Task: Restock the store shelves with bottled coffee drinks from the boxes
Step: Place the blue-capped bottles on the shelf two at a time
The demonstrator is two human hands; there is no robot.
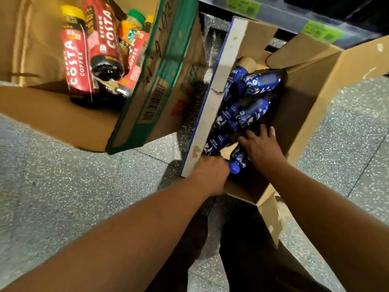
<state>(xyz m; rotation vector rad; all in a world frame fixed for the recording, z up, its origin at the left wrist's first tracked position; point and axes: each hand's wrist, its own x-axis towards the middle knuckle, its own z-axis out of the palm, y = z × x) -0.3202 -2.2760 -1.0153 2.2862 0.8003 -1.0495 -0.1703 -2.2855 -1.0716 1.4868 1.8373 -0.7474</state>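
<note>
Floor: grey speckled floor [63, 186] carries two boxes.
Right box: open brown cardboard box [311, 95] holds blue patterned coffee bottles [250, 114] lying along its left wall.
Left box: brown cardboard box with green trim [134, 114] holds red Costa coffee bottles [76, 60].
Right hand [262, 144]: fingers spread open over the blue bottles.
Left hand [210, 175]: fingers closed around one blue bottle [236, 162] at the near left corner.

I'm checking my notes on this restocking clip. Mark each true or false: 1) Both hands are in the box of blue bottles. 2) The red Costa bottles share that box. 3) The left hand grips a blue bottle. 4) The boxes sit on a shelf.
1) True: the left hand and right hand reach into the blue bottle box.
2) False: the Costa bottles lie in a separate box.
3) True: its grip closes on a blue bottle.
4) False: they sit on the speckled floor.
</note>
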